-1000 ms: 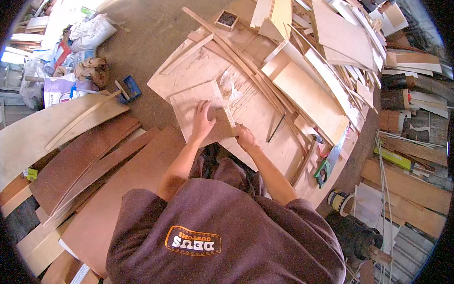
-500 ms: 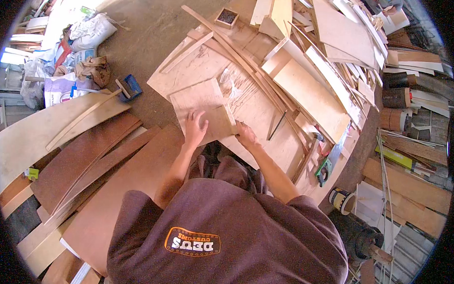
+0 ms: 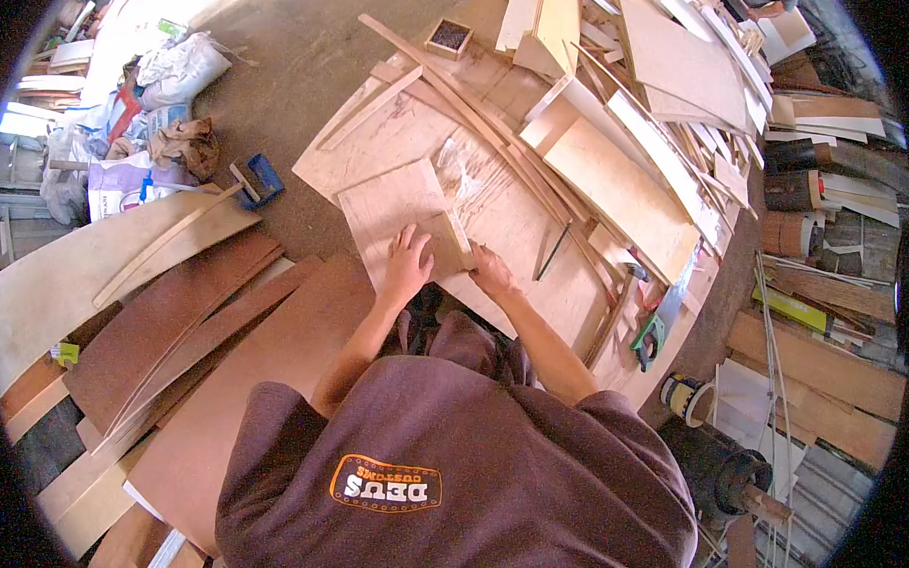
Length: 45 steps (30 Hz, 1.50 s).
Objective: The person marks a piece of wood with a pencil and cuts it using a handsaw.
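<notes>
A pale plywood panel lies on the larger plywood sheet in front of me. A short wooden piece stands along its right side, its light edge facing up. My right hand is closed round the near end of that piece. My left hand rests on the near part of the panel, just left of the wooden piece, with fingers stretched out and holding nothing. A dark pencil-like stick lies right of my right hand.
Long strips and a shallow wooden tray lie across the sheet. A green-handled saw is at right. A small box of dark bits sits at the far edge. Curved brown boards and a blue brush head are at left.
My left hand has slid a little to the right on the panel, nearer the wooden piece, with its fingers closer together. My right hand keeps its grip in nearly the same place.
</notes>
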Motion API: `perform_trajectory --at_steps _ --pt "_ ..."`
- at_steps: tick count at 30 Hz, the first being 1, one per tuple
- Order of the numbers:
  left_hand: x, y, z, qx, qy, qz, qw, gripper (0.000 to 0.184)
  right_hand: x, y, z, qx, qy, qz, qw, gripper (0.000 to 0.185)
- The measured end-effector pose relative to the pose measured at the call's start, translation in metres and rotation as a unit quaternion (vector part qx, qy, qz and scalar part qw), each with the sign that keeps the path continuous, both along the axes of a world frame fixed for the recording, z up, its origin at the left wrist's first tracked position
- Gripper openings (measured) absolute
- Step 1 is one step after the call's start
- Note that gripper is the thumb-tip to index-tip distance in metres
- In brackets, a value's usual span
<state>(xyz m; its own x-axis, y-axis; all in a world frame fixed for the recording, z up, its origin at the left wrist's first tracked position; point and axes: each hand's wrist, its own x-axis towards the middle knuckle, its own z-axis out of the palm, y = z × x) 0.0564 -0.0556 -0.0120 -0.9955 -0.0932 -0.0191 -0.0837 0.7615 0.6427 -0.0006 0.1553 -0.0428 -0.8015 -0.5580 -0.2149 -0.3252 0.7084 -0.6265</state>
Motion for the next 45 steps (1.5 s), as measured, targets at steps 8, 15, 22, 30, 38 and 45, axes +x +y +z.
perform_trajectory --at_steps 8,15,22,30,38,45 --pt "0.002 0.006 0.0 -0.067 -0.031 -0.022 0.997 0.046 0.002 -0.002 0.016 0.03 -0.013 0.003 0.999 0.072" --pt "-0.001 0.008 0.002 -0.069 -0.036 -0.02 0.997 0.047 0.002 -0.002 0.014 0.018 -0.012 0.009 1.0 0.072" --pt "-0.007 0.008 0.008 -0.115 -0.04 -0.02 0.992 0.039 0.004 0.002 0.0 0.004 0.02 0.016 1.0 0.073" --pt "-0.013 0.008 0.017 -0.128 -0.046 -0.02 0.99 0.027 0.001 -0.001 0.009 0.019 0.002 0.016 1.0 0.073" --pt "-0.018 0.01 0.013 -0.14 -0.053 0.001 0.989 0.026 -0.002 0.0 0.003 0.031 0.005 0.026 0.999 0.068" --pt "-0.023 0.014 0.015 -0.11 -0.063 0.04 0.991 0.032 -0.003 -0.003 0.01 0.027 0.013 0.027 0.999 0.063"
